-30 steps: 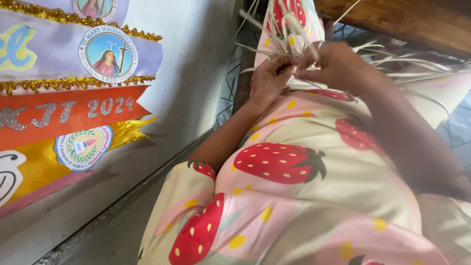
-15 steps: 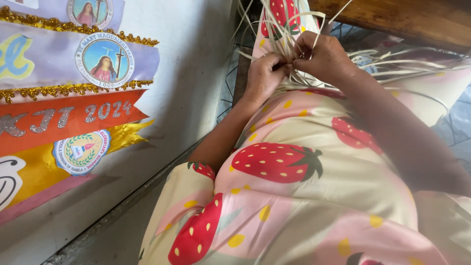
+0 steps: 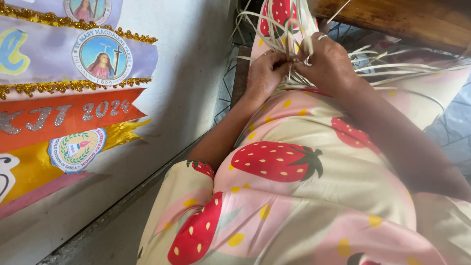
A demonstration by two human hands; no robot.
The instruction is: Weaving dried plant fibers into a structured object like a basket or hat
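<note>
1. The person's pink and cream garment printed with red strawberries (image 3: 294, 167) fills most of the view, and the work sits at its far end, over the lap.
2. The white wall hung with purple, orange and yellow glitter-edged paper banners (image 3: 73, 88) runs close along the left; a dark wooden plank (image 3: 407, 19) crosses the top right. Both hem in the loose ends.
3. The bundle of thin, pale, flat weaving strips (image 3: 289, 34) fans up and out to the right from between the hands. Compared with a second ago it looks drawn tighter at the pinch point.
4. The right hand (image 3: 331, 61), wearing a ring, has shifted slightly up and is clenched on the strips.
5. The left hand (image 3: 265, 73) pinches the same strips, fingertips meeting the right's.
</note>
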